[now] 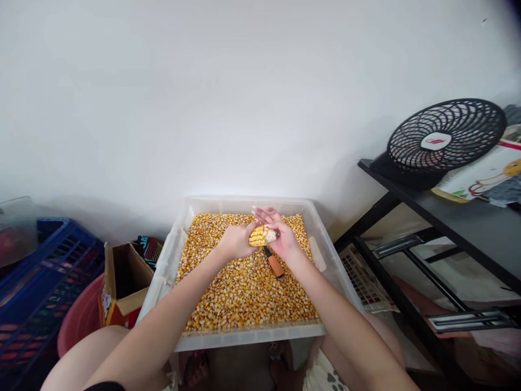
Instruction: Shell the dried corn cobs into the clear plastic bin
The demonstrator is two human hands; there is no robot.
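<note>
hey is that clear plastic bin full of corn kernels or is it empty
Well filled. Loose yellow kernels cover the whole floor of the clear bin, though its walls rise above them. Both hands hold a part-stripped cob over it.

Both hands, left hand [236, 241] and right hand [283, 239], grip a corn cob [262, 235] over a kernel-filled tub [191, 206].

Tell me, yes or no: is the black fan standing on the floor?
No, the fan sits on the black table at the right, well above the floor.
</note>
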